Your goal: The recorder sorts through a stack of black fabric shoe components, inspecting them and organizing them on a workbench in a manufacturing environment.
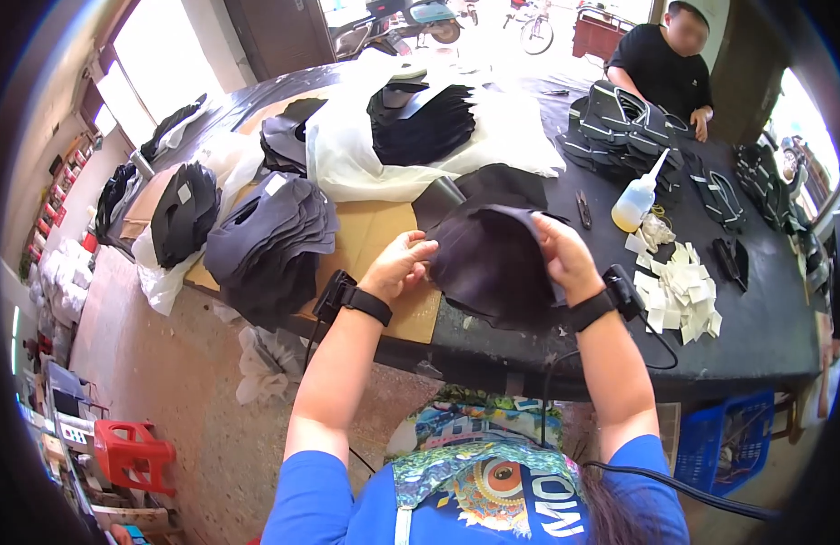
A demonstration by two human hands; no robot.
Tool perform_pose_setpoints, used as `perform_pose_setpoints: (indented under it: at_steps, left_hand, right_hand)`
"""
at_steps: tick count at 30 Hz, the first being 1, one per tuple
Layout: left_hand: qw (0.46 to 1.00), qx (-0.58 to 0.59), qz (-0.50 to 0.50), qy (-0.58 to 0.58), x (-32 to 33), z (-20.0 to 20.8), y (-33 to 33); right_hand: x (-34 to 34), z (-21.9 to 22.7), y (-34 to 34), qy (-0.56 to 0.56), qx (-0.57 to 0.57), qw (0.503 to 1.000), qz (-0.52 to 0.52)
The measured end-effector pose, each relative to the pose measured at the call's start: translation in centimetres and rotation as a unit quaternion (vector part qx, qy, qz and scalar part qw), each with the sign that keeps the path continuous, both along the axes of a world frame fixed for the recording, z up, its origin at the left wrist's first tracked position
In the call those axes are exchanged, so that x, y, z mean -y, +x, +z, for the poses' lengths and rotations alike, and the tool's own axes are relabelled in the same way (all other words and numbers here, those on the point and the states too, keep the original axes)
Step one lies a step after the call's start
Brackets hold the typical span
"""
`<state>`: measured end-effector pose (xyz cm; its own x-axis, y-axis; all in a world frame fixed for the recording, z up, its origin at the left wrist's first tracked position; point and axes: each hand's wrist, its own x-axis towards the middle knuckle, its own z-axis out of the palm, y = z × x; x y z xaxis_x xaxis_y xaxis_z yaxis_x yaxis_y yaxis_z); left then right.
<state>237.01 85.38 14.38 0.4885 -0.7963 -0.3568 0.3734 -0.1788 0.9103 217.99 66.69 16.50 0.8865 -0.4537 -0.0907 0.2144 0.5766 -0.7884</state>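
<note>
Between my hands, over the table's near edge, is a curved black fabric piece (493,263) with a smooth, slightly shiny face. My left hand (404,263) pinches its left edge with thumb and fingers. At its upper right edge, my right hand (565,257) grips it with the thumb on top; the other fingers are partly hidden. More dark flat pieces (506,184) lie just behind it. To the left, a stack of dark grey cut pieces (270,238) hangs over the table edge. Right of my right hand is a loose pile of small white labels (679,295).
On the black table (493,350) stand a squeeze bottle (634,202) of yellowish liquid, small snips (583,209) and a stack of black piped pieces (620,132). Black pieces (420,123) lie on white sheeting. A person (665,64) stands at the far right. A blue crate (724,440) sits below.
</note>
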Motion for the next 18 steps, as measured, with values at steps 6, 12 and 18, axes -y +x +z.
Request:
perform_pose_setpoints:
  at_steps: [6,12,18]
  left_hand:
    - [0.991,-0.099,-0.024,-0.081,-1.2,-1.1,-1.5]
    - [0.998,0.005,-0.063,-0.02,-1.1,-0.2,-3.2]
    - [0.958,-0.228,-0.03,-0.171,-0.2,0.2,-5.6]
  right_hand:
    - [-0.2,2.5,0.0,-0.169,-0.059,0.979,0.101]
    - [-2.9,0.0,-0.4,-0.596,-0.287,0.749,0.023]
    - [-2.8,1.2,-2.2,-0.619,-0.404,0.673,0.02]
